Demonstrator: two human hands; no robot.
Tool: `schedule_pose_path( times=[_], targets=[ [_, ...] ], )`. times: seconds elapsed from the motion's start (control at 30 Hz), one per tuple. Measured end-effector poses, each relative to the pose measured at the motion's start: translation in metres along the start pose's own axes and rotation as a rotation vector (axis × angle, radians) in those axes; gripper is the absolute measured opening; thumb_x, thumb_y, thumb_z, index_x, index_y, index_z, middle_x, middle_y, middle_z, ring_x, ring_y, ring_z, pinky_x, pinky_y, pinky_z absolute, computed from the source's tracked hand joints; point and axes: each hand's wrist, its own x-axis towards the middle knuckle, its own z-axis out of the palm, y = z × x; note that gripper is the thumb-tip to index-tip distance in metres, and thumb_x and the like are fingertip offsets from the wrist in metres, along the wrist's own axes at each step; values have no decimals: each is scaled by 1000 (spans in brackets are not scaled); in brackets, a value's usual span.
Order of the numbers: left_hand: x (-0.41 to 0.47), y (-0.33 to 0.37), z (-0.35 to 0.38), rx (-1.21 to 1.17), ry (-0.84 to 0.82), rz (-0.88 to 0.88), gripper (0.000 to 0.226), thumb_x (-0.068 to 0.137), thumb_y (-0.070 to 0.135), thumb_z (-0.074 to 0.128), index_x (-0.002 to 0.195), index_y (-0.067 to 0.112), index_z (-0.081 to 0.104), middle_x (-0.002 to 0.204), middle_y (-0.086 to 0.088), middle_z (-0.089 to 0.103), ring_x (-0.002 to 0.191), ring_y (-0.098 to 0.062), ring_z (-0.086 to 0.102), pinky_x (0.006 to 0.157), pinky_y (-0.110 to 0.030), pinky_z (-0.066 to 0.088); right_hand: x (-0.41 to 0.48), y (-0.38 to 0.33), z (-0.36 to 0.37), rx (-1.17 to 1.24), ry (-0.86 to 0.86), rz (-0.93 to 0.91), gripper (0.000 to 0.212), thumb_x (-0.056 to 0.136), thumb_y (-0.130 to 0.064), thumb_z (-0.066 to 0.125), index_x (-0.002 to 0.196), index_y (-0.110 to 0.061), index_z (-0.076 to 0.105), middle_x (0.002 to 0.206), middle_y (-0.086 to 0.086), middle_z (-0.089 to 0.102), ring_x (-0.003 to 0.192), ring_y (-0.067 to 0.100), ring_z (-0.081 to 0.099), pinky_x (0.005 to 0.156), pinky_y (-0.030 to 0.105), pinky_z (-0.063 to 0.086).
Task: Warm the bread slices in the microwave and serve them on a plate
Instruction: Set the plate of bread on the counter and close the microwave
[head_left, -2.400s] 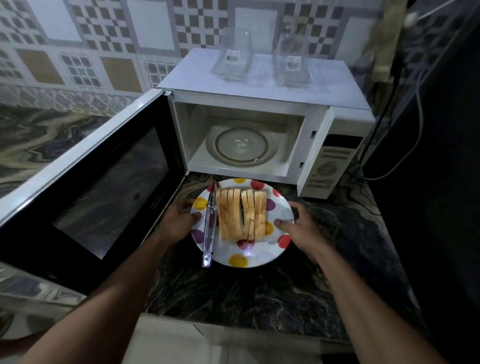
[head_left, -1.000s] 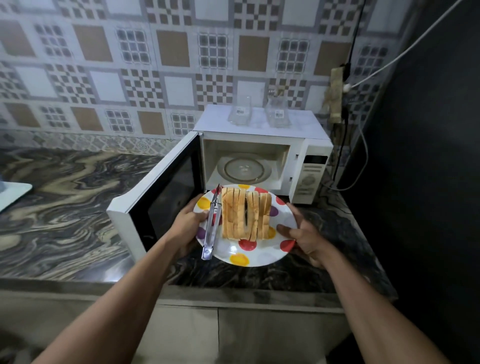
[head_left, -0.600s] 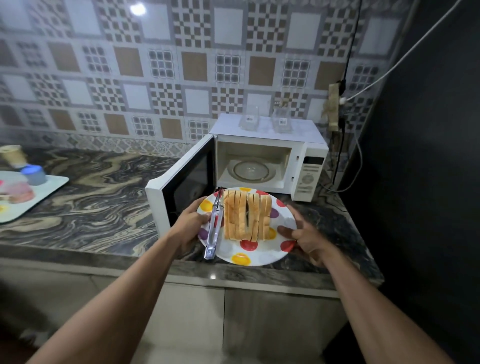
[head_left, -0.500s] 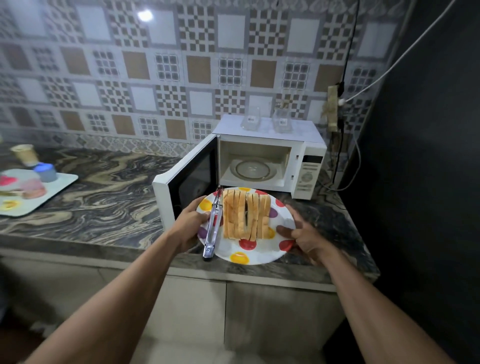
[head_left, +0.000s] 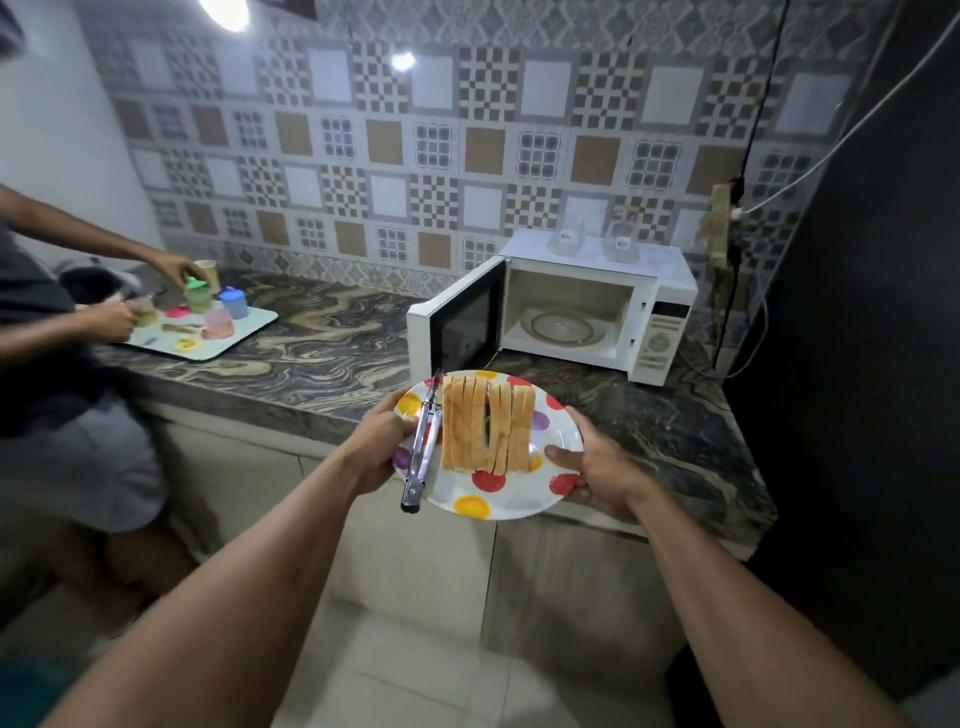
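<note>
I hold a white plate with coloured dots (head_left: 511, 501) in the air, over the counter's front edge. Several bread slices (head_left: 487, 424) stand side by side on it, and metal tongs (head_left: 422, 452) lie along its left side. My left hand (head_left: 378, 451) grips the plate's left rim, its thumb near the tongs. My right hand (head_left: 598, 475) grips the right rim. The white microwave (head_left: 657, 306) stands behind on the counter, its door (head_left: 462, 322) swung open to the left and its glass turntable (head_left: 562, 326) bare.
The marble counter (head_left: 311, 348) runs to the left. On it sits a tray (head_left: 249, 327) with small coloured cups, where another person's hands (head_left: 182, 270) are busy. Two clear containers (head_left: 592, 241) rest on the microwave. Cables (head_left: 737, 218) hang at the right beside a dark wall.
I have stepped back from the counter with the plate lifted in both hands. The microwave looks smaller and farther, and the other person and the tray have come into view at the left.
</note>
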Motion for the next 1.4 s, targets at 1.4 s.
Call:
schedule_pose_path(
  times=[1.4],
  targets=[
    [162, 25, -334, -37, 159, -15, 54, 89, -15, 53, 121, 27, 65, 95, -12, 75, 85, -32, 67, 75, -47, 47, 267, -30, 290, -1, -130, -57, 61, 93, 5, 63, 143, -22, 43, 124, 10, 67, 105, 29, 70, 74, 43, 60]
  ],
)
